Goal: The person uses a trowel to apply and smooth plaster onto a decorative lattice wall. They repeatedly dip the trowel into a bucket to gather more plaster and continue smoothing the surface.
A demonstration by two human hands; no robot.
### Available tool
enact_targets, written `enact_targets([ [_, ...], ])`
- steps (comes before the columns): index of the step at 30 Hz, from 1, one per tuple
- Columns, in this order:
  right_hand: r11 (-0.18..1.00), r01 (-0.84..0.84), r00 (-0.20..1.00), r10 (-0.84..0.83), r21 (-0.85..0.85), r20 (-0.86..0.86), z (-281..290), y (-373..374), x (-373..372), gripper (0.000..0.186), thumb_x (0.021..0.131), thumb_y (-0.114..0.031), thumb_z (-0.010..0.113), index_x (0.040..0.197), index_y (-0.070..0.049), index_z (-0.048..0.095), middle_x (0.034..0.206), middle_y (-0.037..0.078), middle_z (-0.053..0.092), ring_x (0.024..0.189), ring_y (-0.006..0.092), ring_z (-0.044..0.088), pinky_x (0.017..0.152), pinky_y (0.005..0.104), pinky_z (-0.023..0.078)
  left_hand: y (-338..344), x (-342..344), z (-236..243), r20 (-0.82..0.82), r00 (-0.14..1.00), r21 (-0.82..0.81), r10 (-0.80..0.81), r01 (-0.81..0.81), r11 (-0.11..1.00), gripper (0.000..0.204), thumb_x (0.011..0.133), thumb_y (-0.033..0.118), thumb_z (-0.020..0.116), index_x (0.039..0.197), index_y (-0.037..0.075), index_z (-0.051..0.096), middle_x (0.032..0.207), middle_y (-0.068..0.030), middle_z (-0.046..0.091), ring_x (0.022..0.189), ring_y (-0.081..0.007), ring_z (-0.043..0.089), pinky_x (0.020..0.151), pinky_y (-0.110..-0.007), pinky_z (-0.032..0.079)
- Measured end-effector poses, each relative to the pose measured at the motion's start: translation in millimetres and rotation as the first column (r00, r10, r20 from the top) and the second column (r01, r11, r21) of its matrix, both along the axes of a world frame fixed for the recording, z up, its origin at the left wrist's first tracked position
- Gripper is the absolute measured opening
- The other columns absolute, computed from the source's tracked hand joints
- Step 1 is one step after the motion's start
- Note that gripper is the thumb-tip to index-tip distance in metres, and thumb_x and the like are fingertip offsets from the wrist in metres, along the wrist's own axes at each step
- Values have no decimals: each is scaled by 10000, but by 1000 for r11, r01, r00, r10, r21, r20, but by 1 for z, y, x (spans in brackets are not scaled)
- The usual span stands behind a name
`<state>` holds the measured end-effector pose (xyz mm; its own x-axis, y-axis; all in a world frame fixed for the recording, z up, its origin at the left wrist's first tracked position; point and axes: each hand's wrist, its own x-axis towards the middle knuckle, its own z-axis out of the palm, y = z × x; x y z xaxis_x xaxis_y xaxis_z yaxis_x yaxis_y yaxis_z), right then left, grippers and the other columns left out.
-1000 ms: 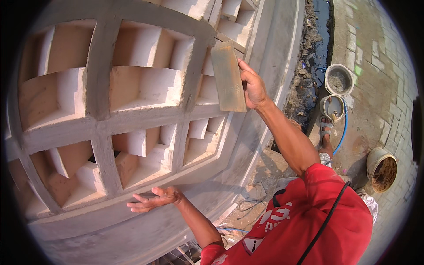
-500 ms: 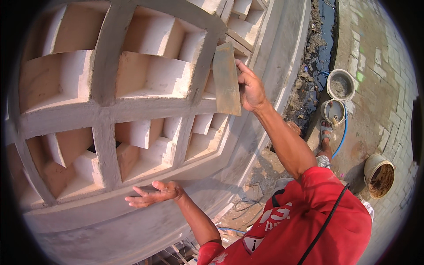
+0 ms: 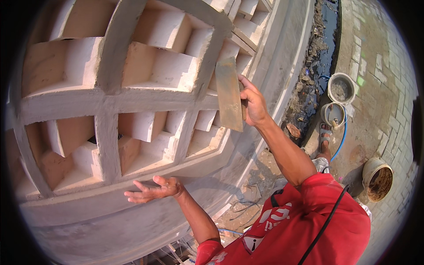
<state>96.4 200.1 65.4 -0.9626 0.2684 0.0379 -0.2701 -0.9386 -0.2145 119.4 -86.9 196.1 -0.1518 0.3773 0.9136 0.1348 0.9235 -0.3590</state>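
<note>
My right hand [image 3: 252, 105] grips a long rectangular, greyish-tan metal trowel [image 3: 229, 93], its flat face toward the camera. The trowel overlaps the grey rendered lattice wall [image 3: 108, 101] at the border of a recessed pale compartment [image 3: 160, 73]; contact with the wall is hard to tell. My left hand [image 3: 154, 191] is empty, fingers spread and palm partly upturned, beside the ledge [image 3: 75, 205] below the lower compartments. Both forearms reach in from the red-sleeved body at lower right.
A drain channel [image 3: 324, 44] with dark water runs beside the wall. On the pavement [image 3: 393, 88] stand a bucket of grey mix [image 3: 341, 87], a smaller bucket [image 3: 333, 114] with a blue hose [image 3: 341, 143], and a stained bucket [image 3: 377, 179]. A sandalled foot [image 3: 325, 132] is beside them.
My right hand and the trowel have moved down across the lattice, while the wall has shifted upward in the view. My left hand stays open, slightly higher in the picture.
</note>
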Motion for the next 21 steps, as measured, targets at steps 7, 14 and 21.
enact_targets([
  [7, 998, -12, 1000, 12, -63, -2, -4, -16, 4, 646, 772, -35, 382, 1414, 37, 354, 1137, 133, 589, 961, 179, 608, 823, 315, 541, 1, 0, 0, -8, 1000, -8, 16, -17, 1000, 511, 988, 343, 410, 1389, 28, 447, 1555, -273, 191, 1453, -436, 77, 1099, -662, 90],
  [14, 999, -45, 999, 45, -26, -3, 3, -23, 16, 632, 774, -36, 384, 1398, 58, 349, 1095, 137, 600, 893, 174, 625, 801, 314, 547, 1, 1, -1, 3, 1000, 15, 8, -8, 1000, 515, 969, 320, 427, 1377, 7, 456, 1558, -269, 192, 1455, -433, 78, 1102, -655, 96],
  [21, 996, -83, 997, 83, 16, 3, 7, -25, 25, 612, 777, -48, 387, 1383, 42, 391, 1086, 125, 599, 890, 164, 617, 793, 307, 539, 1, 1, -2, 12, 1000, 35, 4, -4, 999, 516, 963, 334, 435, 1357, 3, 472, 1561, -258, 191, 1455, -433, 75, 1104, -657, 93],
])
